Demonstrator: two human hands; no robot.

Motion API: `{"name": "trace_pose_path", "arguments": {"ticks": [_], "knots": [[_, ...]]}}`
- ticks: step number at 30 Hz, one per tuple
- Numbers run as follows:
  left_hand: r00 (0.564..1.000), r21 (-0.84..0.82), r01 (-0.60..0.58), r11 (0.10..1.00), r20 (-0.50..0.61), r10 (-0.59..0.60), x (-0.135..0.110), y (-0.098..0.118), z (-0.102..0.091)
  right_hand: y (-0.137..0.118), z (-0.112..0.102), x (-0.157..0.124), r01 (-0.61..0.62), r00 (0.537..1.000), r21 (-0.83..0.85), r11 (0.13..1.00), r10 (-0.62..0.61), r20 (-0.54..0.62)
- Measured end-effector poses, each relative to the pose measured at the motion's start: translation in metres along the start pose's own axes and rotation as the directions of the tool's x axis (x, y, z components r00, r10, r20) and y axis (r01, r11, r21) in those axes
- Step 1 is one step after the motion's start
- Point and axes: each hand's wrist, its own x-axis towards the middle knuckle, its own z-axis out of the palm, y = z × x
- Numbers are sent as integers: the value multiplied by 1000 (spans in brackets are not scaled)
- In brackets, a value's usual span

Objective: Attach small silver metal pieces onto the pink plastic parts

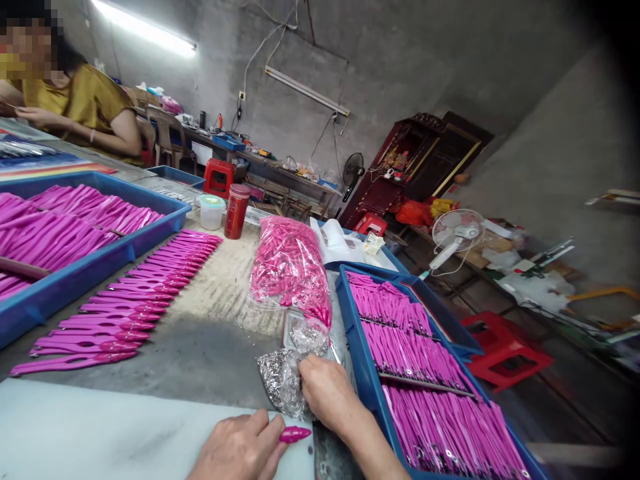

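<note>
My left hand (239,448) rests on the pale board (100,427) at the bottom edge, its fingers closed around a small pink plastic piece (295,435) whose tip sticks out to the right. My right hand (326,393) reaches into a clear bag of small shiny metal parts (280,380); its fingertips are hidden in the bag. Just beyond lies a big clear bag full of pink plastic pieces (293,267). A fanned row of long pink handles (130,303) lies on the table to the left.
Blue trays of pink handles stand at the left (65,280) and right (357,347). A red flask (237,211) and a lidded tub (212,211) stand farther back. Another person in a yellow top (85,100) sits at far left. Red stools and a fan (457,233) stand right.
</note>
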Motion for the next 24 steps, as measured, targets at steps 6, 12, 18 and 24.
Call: {"name": "trace_pose_path", "arguments": {"ticks": [6, 12, 18, 24], "knots": [[999, -1, 31, 1000, -43, -31, 0, 2, -1, 3, 0, -2, 1, 1000, 1, 1000, -1, -10], [999, 0, -13, 1000, 48, 13, -1, -1, -2, 4, 3, 1, 30, 1000, 1, 1000, -30, -4], [998, 4, -24, 1000, 50, 24, -1, -1, -1, 3, 2, 2, 37, 999, 1, 999, -37, -4], [999, -2, -32, 999, 31, 32, -2, -1, -1, 1, 3, 3, 21, 1000, 4, 1000, -21, 12]]}}
